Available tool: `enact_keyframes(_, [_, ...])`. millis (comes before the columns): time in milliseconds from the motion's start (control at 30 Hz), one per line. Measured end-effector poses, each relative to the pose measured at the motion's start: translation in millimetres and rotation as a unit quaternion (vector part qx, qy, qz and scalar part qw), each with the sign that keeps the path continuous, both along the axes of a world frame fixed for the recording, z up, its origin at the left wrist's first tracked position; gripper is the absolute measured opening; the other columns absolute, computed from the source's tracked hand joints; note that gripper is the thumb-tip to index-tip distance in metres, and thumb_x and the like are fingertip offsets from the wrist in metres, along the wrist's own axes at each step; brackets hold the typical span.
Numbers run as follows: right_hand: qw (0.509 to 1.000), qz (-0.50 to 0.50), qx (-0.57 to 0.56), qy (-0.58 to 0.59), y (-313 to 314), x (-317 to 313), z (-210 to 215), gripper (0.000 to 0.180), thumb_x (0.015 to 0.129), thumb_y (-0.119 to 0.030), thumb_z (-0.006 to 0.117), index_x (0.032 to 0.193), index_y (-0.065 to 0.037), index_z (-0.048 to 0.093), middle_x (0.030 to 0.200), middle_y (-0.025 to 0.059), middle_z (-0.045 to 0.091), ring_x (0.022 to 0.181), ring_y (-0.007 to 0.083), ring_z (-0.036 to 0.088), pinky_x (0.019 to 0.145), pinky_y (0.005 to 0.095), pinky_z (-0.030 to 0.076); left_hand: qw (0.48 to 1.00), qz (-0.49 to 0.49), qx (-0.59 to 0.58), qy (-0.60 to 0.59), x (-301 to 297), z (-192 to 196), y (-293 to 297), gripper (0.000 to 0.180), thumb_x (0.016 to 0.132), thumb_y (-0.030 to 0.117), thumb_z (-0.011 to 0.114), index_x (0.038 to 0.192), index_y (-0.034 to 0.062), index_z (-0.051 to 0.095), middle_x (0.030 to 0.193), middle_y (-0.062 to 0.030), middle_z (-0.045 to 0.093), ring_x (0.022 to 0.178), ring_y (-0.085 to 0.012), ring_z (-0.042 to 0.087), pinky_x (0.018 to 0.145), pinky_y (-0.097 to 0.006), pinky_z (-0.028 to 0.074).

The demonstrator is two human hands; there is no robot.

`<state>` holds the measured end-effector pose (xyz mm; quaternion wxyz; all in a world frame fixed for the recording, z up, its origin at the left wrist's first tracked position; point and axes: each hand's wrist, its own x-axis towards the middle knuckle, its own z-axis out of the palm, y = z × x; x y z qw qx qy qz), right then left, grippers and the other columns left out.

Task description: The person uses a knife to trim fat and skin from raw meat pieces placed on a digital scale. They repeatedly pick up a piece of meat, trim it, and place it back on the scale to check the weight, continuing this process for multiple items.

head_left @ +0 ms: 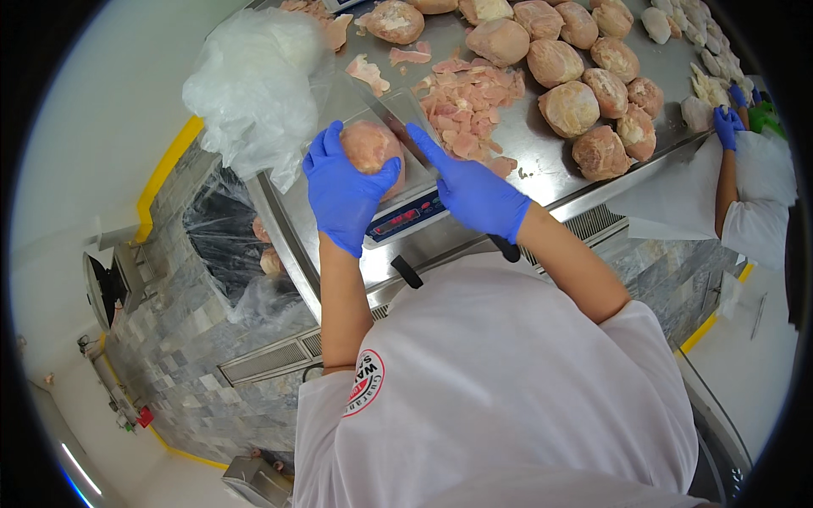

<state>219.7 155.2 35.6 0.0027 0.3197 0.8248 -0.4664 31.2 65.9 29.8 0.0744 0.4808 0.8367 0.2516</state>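
My left hand (345, 201), in a blue glove, is curled around a rounded piece of raw pink meat (369, 144). The meat rests on a digital scale (415, 213) with a red lit display, near the table's front edge. In my right hand (487, 196), also gloved in blue, is a knife (396, 127), the index finger stretched along it. Its blade points away and to the left, beside the meat's right side. My fingers hide most of the knife's handle. A pile of thin meat slices (470, 106) lies just right of the blade.
Several rounded meat pieces (569, 108) cover the metal table (529, 157) at the back right. A crumpled clear plastic bag (254, 76) lies at the left corner, above a black-lined bin (233, 229) on the floor. Another person's gloved hands (728, 127) work at far right.
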Motion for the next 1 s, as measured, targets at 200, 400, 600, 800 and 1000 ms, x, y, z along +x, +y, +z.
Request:
enact_keyframes(200, [0.999,0.004,-0.009,0.045,13.6,-29.7,-38.9,0.088,0.089,0.004,0.047,0.163,-0.021,0.007,0.091,0.0289,0.066,0.075,0.0376,0.067,0.072,0.0456,0.053,1.000,-0.028,-0.001,0.008,3.3,2.0,2.9,0.094,0.065,0.043,0.086,0.141,0.0015,0.048,0.139,-0.0201,0.051,0.126,-0.0398,0.049,0.108,-0.047,0.042])
enact_keyframes(400, [0.997,0.025,0.052,0.051,34.4,-10.5,-40.7,0.083,0.090,0.002,0.047,0.162,-0.025,0.017,0.082,0.0222,0.066,0.071,0.0351,0.067,0.070,0.0452,0.054,0.981,-0.180,0.060,0.034,-29.8,9.4,-3.6,0.106,0.065,0.048,0.087,0.146,-0.0022,0.041,0.144,-0.0229,0.047,0.131,-0.0421,0.045,0.110,-0.047,0.040])
enact_keyframes(600, [0.985,0.062,0.160,-0.010,20.9,17.1,29.0,0.090,0.085,0.004,0.049,0.162,-0.033,0.019,0.073,0.0187,0.063,0.062,0.0312,0.064,0.058,0.0427,0.052,0.997,-0.020,0.005,-0.072,-10.8,10.1,-5.7,0.119,0.063,0.051,0.088,0.148,-0.0119,0.034,0.148,-0.0295,0.040,0.132,-0.0436,0.044,0.111,-0.047,0.039])
enact_keyframes(800, [0.988,0.085,0.122,-0.049,1.6,13.4,44.6,0.089,0.086,0.001,0.051,0.162,-0.031,0.019,0.081,0.0179,0.067,0.067,0.0316,0.068,0.057,0.0432,0.054,0.997,-0.015,-0.010,-0.075,-5.8,-0.4,-6.3,0.112,0.062,0.047,0.089,0.144,-0.0117,0.039,0.143,-0.0274,0.044,0.129,-0.0427,0.047,0.110,-0.047,0.041])
enact_keyframes(1000, [0.993,0.066,0.099,-0.005,20.1,-22.9,1.5,0.083,0.090,-0.001,0.049,0.162,-0.028,0.017,0.089,0.0195,0.068,0.070,0.0315,0.068,0.061,0.0415,0.055,0.997,-0.024,0.007,-0.070,-3.3,-3.1,-7.5,0.110,0.061,0.045,0.089,0.143,-0.0088,0.041,0.141,-0.0255,0.045,0.127,-0.0415,0.048,0.109,-0.046,0.041])
